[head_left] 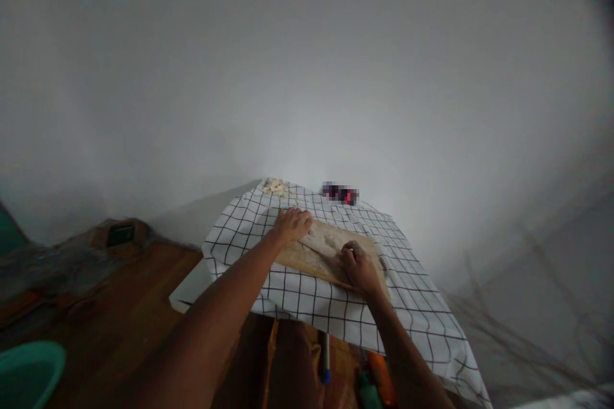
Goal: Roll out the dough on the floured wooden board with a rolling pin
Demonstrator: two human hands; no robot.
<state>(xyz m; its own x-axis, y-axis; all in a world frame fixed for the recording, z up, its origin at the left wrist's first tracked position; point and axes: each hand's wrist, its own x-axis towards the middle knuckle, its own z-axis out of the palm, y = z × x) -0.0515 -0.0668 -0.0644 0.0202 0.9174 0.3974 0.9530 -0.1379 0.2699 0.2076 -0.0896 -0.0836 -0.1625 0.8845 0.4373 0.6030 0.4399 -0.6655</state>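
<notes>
A wooden board [304, 260] lies on the table, dusted with what looks like flour. On it is a flat, pale sheet that looks like dough [322, 241]. My left hand [291, 225] rests at the left end of this sheet, palm down with fingers stretched out. Toward the board's right side, my right hand [357, 262] is closed, its fingers curled at the sheet's right part. A small pale bit shows at those fingers, but what they grip is too small to make out. A heap of pale, dough-like strips [275, 187] sits at the far left table corner.
A white cloth with black checks [412, 287] covers the table, which stands against a pale wall [307, 77]. A blurred dark and red object [340, 193] lies at the back edge. Below are a green basin [31, 370], an orange item [382, 377] and a blue-tipped stick [327, 358].
</notes>
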